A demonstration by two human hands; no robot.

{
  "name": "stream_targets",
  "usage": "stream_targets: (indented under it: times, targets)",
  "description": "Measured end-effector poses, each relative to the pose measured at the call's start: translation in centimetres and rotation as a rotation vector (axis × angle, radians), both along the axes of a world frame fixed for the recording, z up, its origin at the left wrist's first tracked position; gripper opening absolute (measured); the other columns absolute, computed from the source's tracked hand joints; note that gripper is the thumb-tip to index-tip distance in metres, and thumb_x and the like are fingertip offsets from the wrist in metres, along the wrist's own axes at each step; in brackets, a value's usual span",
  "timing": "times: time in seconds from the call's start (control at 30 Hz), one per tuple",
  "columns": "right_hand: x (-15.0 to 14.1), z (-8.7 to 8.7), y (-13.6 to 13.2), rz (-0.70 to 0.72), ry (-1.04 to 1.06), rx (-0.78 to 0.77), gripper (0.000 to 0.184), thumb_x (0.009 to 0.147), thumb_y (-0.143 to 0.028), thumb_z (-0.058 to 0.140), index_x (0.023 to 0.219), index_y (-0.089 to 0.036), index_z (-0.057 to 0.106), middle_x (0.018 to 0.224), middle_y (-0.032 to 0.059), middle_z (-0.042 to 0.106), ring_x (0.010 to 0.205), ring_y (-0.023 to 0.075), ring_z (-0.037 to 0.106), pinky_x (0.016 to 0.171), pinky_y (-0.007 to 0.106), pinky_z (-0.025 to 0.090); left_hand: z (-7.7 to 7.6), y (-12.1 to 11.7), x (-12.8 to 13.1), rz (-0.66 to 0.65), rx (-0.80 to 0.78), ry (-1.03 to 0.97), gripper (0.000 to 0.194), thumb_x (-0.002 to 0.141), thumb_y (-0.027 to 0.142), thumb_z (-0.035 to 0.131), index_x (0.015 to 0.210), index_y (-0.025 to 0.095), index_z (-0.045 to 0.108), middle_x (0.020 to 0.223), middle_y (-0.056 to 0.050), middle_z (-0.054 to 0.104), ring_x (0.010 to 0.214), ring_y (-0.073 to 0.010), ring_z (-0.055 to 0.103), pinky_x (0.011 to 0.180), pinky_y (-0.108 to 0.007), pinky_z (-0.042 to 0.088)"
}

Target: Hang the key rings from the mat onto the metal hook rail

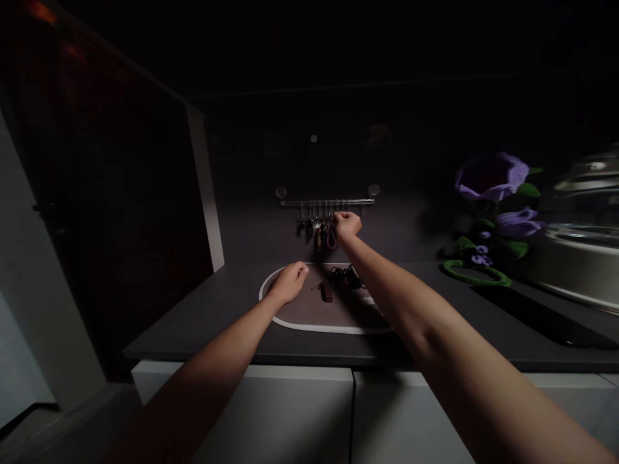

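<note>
My right hand (348,224) is raised to a clear hook rail (329,202) on the dark wall. Its fingertips are pinched at the top of a pinkish looped key strap (331,237). Several bunches of keys (309,227) hang from the hooks to the left of that hand, with a dark yellow-marked tag (319,240) among them. My left hand (290,281) is low over the left part of an oval mat (294,314), its fingers curled and their inside hidden. To its right on the mat lie a brown block-shaped piece (327,292) and a dark tangled bunch (345,277).
Purple flowers (493,177) with a green ring base (476,274) stand at the right of the dark counter (213,316). Beside them is a large glass-and-cream round appliance (580,245). A flat black object (546,316) lies in front. White cabinet fronts (300,406) are below.
</note>
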State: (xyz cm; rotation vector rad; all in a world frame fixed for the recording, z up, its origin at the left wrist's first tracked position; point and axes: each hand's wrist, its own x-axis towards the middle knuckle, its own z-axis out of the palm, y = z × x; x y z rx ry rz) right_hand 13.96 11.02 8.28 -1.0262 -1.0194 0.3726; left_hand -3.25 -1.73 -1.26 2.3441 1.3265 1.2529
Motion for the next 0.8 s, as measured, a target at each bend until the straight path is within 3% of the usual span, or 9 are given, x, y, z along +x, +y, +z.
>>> stream_targets:
  times: [0.3,0.8]
  targets:
    - [-0.6,0.1,-0.5,-0.169,-0.092,-0.076,0.018,0.069,-0.025,0.056,0.077,-0.014,0.067,0.074,0.0075,0.067,0.071,0.0184,0.063,0.07,0.029,0.048,0.0,0.1,-0.1,0.01,0.014,0.011,0.021,0.085,0.026,0.037,0.075,0.017,0.054,0.069,-0.001,0.056,0.067,-0.0126,0.05,0.065,-0.023,0.037]
    - [0.6,-1.8,0.1,0.023,-0.064,0.012,0.015,0.069,-0.021,0.057,0.079,-0.014,0.066,0.076,0.0051,0.066,0.071,0.0149,0.061,0.072,0.029,0.049,-0.2,0.2,-0.2,-0.014,-0.015,-0.001,0.021,0.084,0.028,0.039,0.075,0.017,0.054,0.068,0.0,0.055,0.065,-0.0122,0.049,0.063,-0.023,0.037]
